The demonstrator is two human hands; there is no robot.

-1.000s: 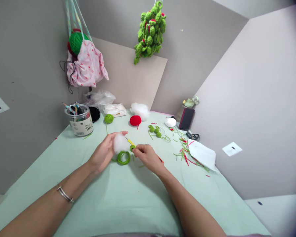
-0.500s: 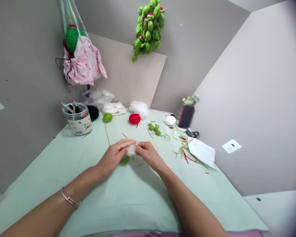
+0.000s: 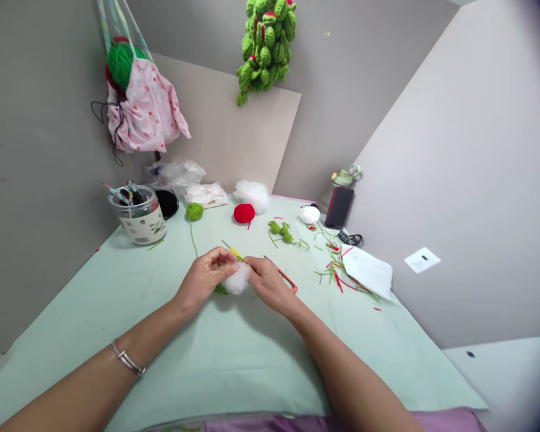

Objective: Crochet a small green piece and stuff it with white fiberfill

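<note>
A tuft of white fiber stuffing (image 3: 237, 280) is held between my two hands over the middle of the table. My left hand (image 3: 202, 277) pinches its left side with thumb and curled fingers. My right hand (image 3: 267, 282) grips the upper right side, its fingertips partly hidden. Below the left fingers lies a green piece (image 3: 221, 289), mostly covered. Just beyond the hands rests a crochet hook with a yellow handle (image 3: 236, 253). Orange-handled scissors (image 3: 288, 282) lie right beside my right hand, partly behind it.
Green yarn (image 3: 194, 211), red yarn (image 3: 244, 213), more stuffing (image 3: 253, 197) and white yarn (image 3: 309, 215) line the back. Small green crochet pieces (image 3: 281, 231) lie nearer. Yarn scraps (image 3: 337, 277) and white paper (image 3: 368, 271) are right. A pencil jar (image 3: 143, 225) stands left; a phone (image 3: 339, 207) leans back right.
The stuffing has come lower and shows more fully between my hands. My left fingers have gone from stretched over it to curled. The scissors now show beside my right hand.
</note>
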